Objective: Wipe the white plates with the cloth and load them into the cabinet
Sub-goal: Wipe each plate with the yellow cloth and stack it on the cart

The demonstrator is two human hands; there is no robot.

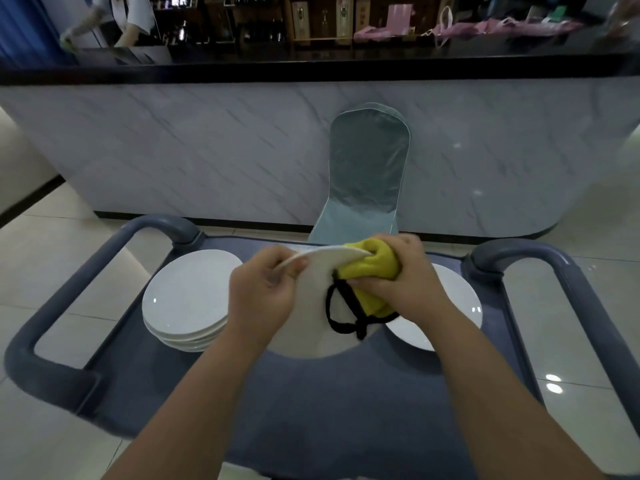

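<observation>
My left hand point(263, 292) grips the far-left rim of a white plate point(311, 323), holding it tilted above the cart. My right hand point(398, 278) clutches a yellow cloth point(370, 271) with a black cord loop point(341, 313) and presses it against the plate's upper right edge. A stack of several white plates point(187, 299) sits on the cart to the left. Another white plate point(457, 303) lies on the cart at the right, partly hidden by my right arm.
The plates rest on a grey-blue service cart point(346, 403) with curved handles at left point(45, 341) and right point(568, 282). A covered chair point(367, 174) stands beyond it against a marble-fronted counter point(207, 150). Another person point(128, 19) stands behind the counter at far left.
</observation>
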